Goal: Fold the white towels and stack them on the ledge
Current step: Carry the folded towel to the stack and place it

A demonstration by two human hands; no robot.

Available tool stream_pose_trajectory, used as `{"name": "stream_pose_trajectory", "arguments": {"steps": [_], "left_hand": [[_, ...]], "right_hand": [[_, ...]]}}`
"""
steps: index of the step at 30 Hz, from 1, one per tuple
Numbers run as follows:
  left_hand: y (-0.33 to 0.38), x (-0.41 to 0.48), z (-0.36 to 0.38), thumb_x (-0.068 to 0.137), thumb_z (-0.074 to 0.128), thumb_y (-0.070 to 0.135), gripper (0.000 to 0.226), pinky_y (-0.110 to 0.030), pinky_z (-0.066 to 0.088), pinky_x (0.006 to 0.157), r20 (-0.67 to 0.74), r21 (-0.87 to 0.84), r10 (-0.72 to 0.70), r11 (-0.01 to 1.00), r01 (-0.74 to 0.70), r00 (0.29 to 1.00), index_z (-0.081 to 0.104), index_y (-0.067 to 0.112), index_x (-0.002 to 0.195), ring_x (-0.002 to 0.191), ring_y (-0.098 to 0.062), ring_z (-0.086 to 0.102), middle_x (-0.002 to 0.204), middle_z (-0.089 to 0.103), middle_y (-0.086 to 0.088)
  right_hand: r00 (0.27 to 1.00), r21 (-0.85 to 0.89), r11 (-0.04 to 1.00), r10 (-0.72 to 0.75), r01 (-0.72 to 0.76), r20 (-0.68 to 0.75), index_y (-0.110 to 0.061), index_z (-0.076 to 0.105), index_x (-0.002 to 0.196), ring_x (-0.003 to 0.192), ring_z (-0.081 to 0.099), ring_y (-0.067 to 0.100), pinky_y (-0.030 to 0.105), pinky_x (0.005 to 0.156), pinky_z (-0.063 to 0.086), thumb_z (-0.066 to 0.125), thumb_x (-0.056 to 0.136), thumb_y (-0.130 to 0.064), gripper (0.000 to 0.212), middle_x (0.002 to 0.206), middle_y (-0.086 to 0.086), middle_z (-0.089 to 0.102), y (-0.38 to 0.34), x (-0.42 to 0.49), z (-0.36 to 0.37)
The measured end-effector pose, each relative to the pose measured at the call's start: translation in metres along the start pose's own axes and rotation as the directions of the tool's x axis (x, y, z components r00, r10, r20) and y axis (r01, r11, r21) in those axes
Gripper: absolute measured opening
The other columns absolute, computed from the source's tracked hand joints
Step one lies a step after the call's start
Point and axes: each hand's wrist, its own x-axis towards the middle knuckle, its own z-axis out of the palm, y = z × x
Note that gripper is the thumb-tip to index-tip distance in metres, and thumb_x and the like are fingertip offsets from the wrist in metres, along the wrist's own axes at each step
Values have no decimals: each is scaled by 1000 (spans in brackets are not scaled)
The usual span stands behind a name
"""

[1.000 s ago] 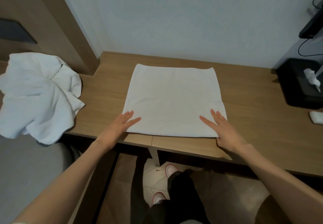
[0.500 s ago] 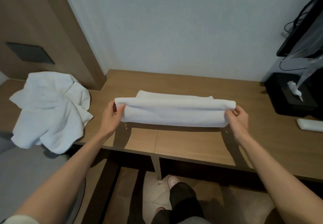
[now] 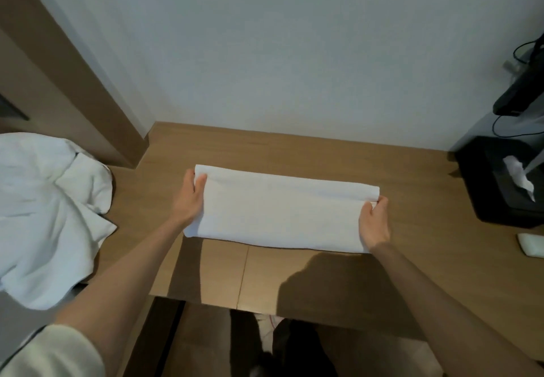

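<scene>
While the folded towel (image 3: 282,211) lies flat as a long white band on the wooden ledge (image 3: 412,170), each hand has hold of one of its short ends. The left hand (image 3: 190,197) grips the far corner of its end, thumb laid on top of the cloth and the other fingers curled round the edge. The right hand (image 3: 375,219) pinches the far corner of the opposite end, its fingers bent tight; they seem to tuck between the layers, though the fold hides them. The towel spans the whole gap between the two hands, its near edge lying back towards the wrists. Out beyond the left hand, well apart, a heap of unfolded towels (image 3: 50,208) hangs over the ledge's end. Beyond the right hand stands a black tissue box (image 3: 506,194), with a small white object (image 3: 531,244) nearer the ledge's front.
</scene>
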Motion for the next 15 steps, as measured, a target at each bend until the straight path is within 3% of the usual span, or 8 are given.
{"name": "stream_pose_trajectory", "arguments": {"steps": [2, 4, 7, 10, 13, 15], "left_hand": [[-5, 6, 10, 102, 30, 42, 37, -35, 35, 77, -7, 21, -38, 999, 38, 999, 41, 14, 123, 93, -18, 50, 106, 50, 1], [-11, 9, 16, 101, 30, 45, 42, -36, 37, 79, -24, 57, -57, 997, 58, 998, 41, 15, 129, 93, -18, 50, 107, 49, 3], [-14, 14, 19, 100, 31, 49, 41, -37, 40, 75, -65, 118, -81, 989, 88, 995, 44, 17, 123, 89, -20, 53, 101, 53, 3], [-14, 10, 20, 97, 37, 50, 35, -34, 38, 66, -114, 125, -143, 980, 157, 983, 43, 16, 105, 81, -21, 55, 87, 54, 0], [-13, 2, 20, 92, 42, 57, 41, -31, 36, 63, -79, 130, -240, 960, 249, 968, 38, 18, 104, 76, -12, 51, 87, 51, 5], [-15, -5, 19, 91, 44, 57, 45, -34, 39, 67, -57, 129, -314, 939, 319, 948, 37, 15, 105, 83, -18, 53, 94, 51, 2]], "right_hand": [[1000, -67, 998, 14, -13, 8, -6, 36, 127, 102, 54, 37, 43, 85, 42, 31, 102, -23, 31, 118, 17, 54, 3, 11, 6], [1000, -104, 995, 4, -5, -6, -8, 37, 122, 88, 54, 30, 38, 74, 41, 31, 103, -27, 28, 108, 16, 56, 9, 18, 11], [999, -182, 983, -9, 0, -49, -12, 39, 109, 73, 50, 23, 32, 63, 34, 31, 103, -32, 22, 96, 13, 57, 15, 23, 15], [994, -185, 982, 24, -44, -107, -16, 38, 104, 81, 55, 30, 34, 68, 36, 38, 101, -36, 21, 99, 11, 58, 16, 27, 16], [981, -107, 991, 59, -80, -183, -18, 41, 103, 83, 55, 29, 35, 72, 38, 44, 96, -45, 29, 99, 8, 59, 18, 24, 14], [972, -48, 995, 70, -82, -222, -20, 45, 103, 83, 55, 26, 34, 73, 41, 48, 93, -50, 32, 98, 5, 62, 21, 17, 13]]}}
